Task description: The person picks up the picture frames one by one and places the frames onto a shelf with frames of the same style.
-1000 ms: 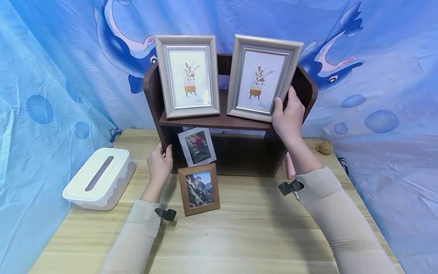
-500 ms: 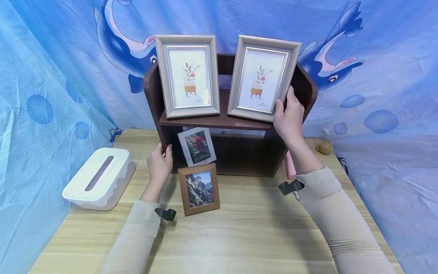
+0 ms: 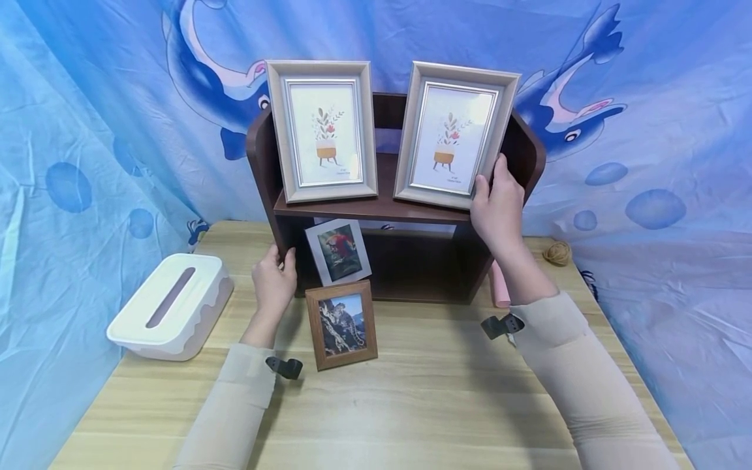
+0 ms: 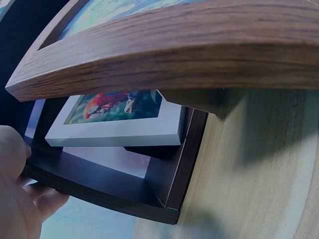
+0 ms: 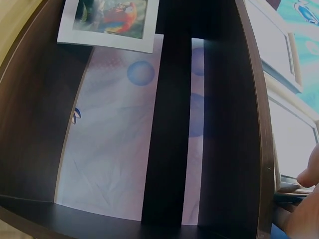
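My left hand point(image 3: 273, 281) grips the left side panel of a dark brown two-tier shelf point(image 3: 388, 207); in the left wrist view its thumb and fingers lie on either side of that panel. On the upper tier, my right hand point(image 3: 499, 212) holds the lower right edge of a beige photo frame point(image 3: 405, 130), which leans slightly to the right. A matching beige photo frame point(image 3: 279, 130) stands to its left. A white photo frame point(image 3: 314, 254) with a parrot picture sits on the lower tier. In front of it, a brown wooden photo frame point(image 3: 314, 333) stands on the table.
A white tissue box point(image 3: 167, 287) sits on the wooden table point(image 3: 411, 391) at the left. Behind the right forearm lies a pink object point(image 3: 499, 287), partly hidden. A ball of twine point(image 3: 557, 252) rests at the back right. Blue dolphin-print cloth point(image 3: 640, 117) surrounds the table.
The right beige photo frame has shifted slightly to the right with my right hand, its angle changing a little on the way. The left hand and the other frames have stayed put.
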`<state>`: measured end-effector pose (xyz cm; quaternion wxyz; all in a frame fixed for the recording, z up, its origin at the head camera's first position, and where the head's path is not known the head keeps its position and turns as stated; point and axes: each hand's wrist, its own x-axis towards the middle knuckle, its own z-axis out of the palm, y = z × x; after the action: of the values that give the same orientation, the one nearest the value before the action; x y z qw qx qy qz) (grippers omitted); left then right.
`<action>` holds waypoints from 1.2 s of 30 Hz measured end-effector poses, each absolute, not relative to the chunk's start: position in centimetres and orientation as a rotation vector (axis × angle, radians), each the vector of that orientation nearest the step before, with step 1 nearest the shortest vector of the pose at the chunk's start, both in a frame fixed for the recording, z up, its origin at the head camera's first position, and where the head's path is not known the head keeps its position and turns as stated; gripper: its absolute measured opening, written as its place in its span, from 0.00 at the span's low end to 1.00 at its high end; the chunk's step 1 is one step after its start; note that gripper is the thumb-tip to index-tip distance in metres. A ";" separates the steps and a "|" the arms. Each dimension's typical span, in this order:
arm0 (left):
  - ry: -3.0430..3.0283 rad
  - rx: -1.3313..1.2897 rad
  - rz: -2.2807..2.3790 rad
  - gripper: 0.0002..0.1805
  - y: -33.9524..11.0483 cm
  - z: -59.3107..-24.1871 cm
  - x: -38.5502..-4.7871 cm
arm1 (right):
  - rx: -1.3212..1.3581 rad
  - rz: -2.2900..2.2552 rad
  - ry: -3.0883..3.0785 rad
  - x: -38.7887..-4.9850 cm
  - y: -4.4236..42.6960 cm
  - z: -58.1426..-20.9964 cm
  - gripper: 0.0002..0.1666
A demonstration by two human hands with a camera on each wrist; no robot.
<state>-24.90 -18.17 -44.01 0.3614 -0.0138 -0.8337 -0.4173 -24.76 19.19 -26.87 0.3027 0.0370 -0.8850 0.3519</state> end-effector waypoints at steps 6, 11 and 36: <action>-2.149 -0.031 -1.075 0.09 -18.2 -44.0 -24.9 | 0.162 0.920 -2.351 -23.5 19.4 -27.5 0.35; -2.158 -0.023 -1.078 0.08 -18.1 -44.1 -24.8 | 0.189 0.923 -2.284 -22.5 19.6 -28.3 0.32; -2.150 -0.029 -1.068 0.08 -18.1 -44.2 -25.0 | 0.206 1.012 -1.798 -19.2 22.1 -32.4 0.11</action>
<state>-25.03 -18.13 -44.17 0.3621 -0.0112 -0.8348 -0.4146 -19.24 22.07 -32.36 0.5091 0.0855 -0.7463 0.4202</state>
